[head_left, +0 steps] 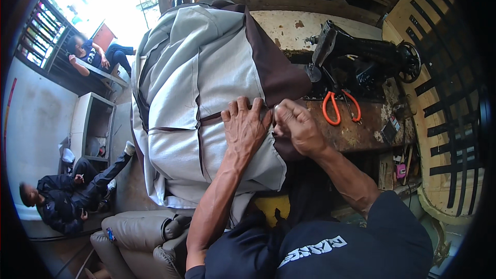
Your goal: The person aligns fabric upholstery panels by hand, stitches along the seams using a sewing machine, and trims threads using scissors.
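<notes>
Two bare hands work on a bulky grey cover point(206, 88) with dark brown trim, heaped over the left part of a worn surface point(361, 132). Head view: the left hand point(245, 126) lies open, palm down, fingers spread flat on the grey cloth beside a brown seam. The right hand point(299, 126), just to its right and nearly touching it, is closed, pinching the cloth edge where grey meets brown. Far right of the hands, a black sewing machine point(361, 57) stands on the surface; orange-handled scissors point(338, 106) lie just in front of it. At near left is a beige padded armchair point(139, 237). Two other people sit at far left, well apart from the surface.
</notes>
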`<action>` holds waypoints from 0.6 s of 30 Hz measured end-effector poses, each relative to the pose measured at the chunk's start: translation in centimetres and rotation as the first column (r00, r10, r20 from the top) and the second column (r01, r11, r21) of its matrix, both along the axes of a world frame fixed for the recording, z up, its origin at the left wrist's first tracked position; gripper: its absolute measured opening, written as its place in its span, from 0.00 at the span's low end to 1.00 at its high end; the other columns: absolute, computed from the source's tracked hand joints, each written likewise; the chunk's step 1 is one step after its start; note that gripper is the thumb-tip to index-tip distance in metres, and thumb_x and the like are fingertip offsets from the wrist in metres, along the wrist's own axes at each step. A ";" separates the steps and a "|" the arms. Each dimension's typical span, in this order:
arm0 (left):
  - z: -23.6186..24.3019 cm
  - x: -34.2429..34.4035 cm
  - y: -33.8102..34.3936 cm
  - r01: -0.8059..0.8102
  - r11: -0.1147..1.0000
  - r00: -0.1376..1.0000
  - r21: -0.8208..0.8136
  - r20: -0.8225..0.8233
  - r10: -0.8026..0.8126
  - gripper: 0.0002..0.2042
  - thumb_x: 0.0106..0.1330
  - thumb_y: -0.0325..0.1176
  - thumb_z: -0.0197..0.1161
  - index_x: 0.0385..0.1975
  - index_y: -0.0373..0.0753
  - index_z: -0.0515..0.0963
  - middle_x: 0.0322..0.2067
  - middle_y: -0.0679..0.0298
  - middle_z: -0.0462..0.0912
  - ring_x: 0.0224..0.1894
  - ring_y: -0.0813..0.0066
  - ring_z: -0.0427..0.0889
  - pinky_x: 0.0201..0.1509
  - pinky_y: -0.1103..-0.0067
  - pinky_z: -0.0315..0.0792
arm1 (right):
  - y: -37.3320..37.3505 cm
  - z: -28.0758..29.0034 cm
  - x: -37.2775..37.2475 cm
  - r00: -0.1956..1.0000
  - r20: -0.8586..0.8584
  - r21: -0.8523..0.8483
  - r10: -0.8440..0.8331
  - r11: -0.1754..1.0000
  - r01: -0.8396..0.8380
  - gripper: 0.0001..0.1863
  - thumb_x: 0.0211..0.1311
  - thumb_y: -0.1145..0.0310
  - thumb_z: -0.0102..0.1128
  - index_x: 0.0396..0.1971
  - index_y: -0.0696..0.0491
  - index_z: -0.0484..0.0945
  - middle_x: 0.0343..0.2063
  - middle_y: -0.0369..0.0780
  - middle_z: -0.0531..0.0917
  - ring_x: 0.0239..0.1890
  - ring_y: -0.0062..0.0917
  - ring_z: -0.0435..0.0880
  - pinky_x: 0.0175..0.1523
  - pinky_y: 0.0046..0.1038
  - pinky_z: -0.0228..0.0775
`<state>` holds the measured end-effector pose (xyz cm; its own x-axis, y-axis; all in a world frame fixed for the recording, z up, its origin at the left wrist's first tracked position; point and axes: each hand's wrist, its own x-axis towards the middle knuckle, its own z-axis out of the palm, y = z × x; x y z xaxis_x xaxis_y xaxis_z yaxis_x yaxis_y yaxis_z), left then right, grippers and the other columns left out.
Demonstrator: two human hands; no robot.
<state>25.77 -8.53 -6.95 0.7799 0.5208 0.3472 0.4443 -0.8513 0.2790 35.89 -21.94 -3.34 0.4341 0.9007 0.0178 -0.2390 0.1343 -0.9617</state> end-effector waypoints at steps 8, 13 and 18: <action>-0.7 0.0 0.4 0.024 1.000 0.997 -0.007 -0.069 -0.024 0.20 0.63 0.49 0.65 0.54 0.51 0.78 0.48 0.58 0.74 0.55 0.55 0.73 0.55 0.57 0.63 | 0.6 1.1 0.7 0.415 0.905 -0.067 0.089 0.995 -0.068 0.07 0.75 0.70 0.57 0.44 0.58 0.75 0.33 0.50 0.74 0.37 0.49 0.79 0.47 0.46 0.74; -0.2 0.1 -0.2 0.002 1.000 1.000 0.012 -0.031 -0.001 0.19 0.66 0.52 0.65 0.52 0.50 0.80 0.48 0.56 0.75 0.55 0.54 0.74 0.55 0.56 0.64 | -1.4 -0.2 1.1 0.097 0.975 -0.208 0.199 0.974 0.087 0.11 0.63 0.74 0.55 0.43 0.62 0.73 0.43 0.59 0.80 0.45 0.53 0.83 0.51 0.49 0.78; -0.2 0.4 -0.4 -0.006 1.000 1.000 0.027 -0.006 0.006 0.19 0.66 0.52 0.68 0.50 0.50 0.81 0.50 0.57 0.75 0.55 0.53 0.75 0.55 0.55 0.65 | -0.4 2.9 2.4 0.214 0.772 -0.625 0.599 0.776 0.083 0.13 0.68 0.68 0.52 0.43 0.61 0.79 0.33 0.61 0.85 0.43 0.53 0.88 0.50 0.51 0.78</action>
